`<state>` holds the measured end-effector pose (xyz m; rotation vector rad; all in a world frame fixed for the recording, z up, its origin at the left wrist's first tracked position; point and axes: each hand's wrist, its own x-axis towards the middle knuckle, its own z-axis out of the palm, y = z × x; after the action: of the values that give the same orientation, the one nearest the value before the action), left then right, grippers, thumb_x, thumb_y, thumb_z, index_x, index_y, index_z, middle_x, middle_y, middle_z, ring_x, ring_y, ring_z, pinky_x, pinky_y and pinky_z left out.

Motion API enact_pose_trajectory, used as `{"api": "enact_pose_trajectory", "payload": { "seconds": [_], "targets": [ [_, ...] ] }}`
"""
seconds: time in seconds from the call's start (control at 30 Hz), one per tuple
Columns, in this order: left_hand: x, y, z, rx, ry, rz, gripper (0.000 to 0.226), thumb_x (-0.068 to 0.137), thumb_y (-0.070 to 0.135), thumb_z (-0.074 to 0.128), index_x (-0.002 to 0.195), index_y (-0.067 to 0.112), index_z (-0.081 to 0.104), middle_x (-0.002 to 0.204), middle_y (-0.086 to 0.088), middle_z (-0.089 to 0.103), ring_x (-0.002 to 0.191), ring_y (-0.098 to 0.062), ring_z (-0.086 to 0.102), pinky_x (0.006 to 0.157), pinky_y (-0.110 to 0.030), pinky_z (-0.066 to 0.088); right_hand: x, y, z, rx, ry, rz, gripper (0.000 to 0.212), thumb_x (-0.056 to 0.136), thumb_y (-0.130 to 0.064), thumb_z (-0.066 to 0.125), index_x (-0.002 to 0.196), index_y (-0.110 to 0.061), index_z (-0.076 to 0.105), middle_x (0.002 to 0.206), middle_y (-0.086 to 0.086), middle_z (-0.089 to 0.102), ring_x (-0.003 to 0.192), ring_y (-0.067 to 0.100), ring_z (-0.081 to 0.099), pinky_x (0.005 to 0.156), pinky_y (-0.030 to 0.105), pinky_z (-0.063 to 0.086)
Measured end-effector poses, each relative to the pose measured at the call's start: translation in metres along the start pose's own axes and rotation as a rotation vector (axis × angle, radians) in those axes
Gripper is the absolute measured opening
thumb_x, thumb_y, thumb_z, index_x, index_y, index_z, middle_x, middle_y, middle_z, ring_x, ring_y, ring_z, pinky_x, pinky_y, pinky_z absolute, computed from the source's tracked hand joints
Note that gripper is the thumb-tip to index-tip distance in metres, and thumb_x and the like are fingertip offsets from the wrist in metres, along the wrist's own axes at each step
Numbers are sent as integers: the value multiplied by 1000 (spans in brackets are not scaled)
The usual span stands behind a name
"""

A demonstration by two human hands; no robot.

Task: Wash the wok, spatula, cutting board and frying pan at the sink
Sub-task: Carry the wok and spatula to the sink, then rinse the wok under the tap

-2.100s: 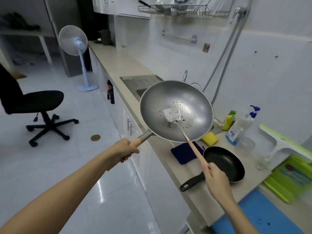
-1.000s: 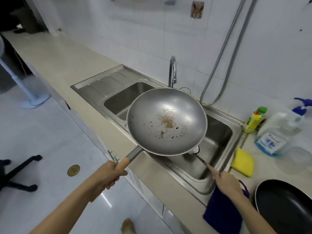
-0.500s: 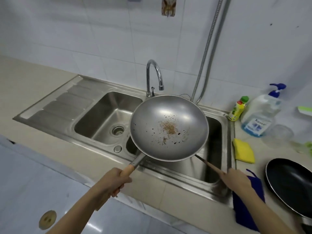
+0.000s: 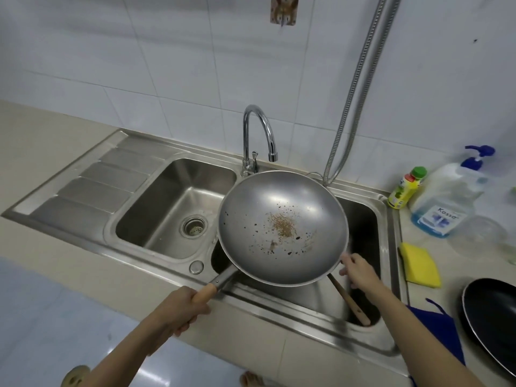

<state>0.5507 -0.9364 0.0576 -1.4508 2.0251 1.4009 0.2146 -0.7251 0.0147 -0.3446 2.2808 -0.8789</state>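
The wok (image 4: 283, 227) is held above the right basin of the sink (image 4: 389, 210), with brown residue and dark specks on its inner surface. The left hand (image 4: 178, 310) is wrapped around the wooden grip of the wok handle. Half a second ago the right hand (image 4: 358, 270) held the spatula (image 4: 350, 301) by its handle; it has since let go. The spatula now lies in the right basin, its wooden handle leaning toward the front wall and its blade hidden under the wok. The right hand sits at the wok rim with its fingers loosely extended and nothing in its grasp; whether they touch the rim cannot be confirmed

Compared with two seconds ago, the wok and spatula have moved from the counter area to the sink. Judgement: the transfer stage is finished for these two items, and washing has not begun. No water runs from the faucet (image 4: 258, 135), whose spout stands just behind the wok

The frying pan (image 4: 494, 325) rests on the counter at the right, well apart from the basin. The yellow sponge (image 4: 418, 265) lies just beside the sink edge, with the soap dispenser (image 4: 444, 202) and a small yellow bottle (image 4: 406, 188) behind it. A blue cloth (image 4: 438, 328) lies near the pan. The cutting board is not in view
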Motion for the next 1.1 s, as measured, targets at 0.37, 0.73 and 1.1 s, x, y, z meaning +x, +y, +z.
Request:
{"api": "enact_pose_trajectory", "payload": {
  "seconds": [0.37,0.73,1.1],
  "targets": [
    [39,4,-17,55,-12,6,7,78,18,66,78,12,62,53,-5,52,39,-18,42,38,-23,32,44,8,24,249,-37,2,20,98,-14,46,84,-1,49,63,11,58,55,19,52,52,27,43],
    [67,14,-35,164,-126,8,18,79,31,71,79,16,63,55,-4,56,41,-13,49,41,-25,40,50,27,40,225,39,0,29,98,-17,48,74,0,50,70,20,65,59,22,54,55,33,42],
    [130,67,-105,447,-266,124,31,95,36,54,91,5,59,79,-10,73,66,-23,72,67,-37,60,49,31,61,149,158,96,34,96,-18,51,69,2,55,61,13,66,59,26,58,65,42,46]
  ]
}}
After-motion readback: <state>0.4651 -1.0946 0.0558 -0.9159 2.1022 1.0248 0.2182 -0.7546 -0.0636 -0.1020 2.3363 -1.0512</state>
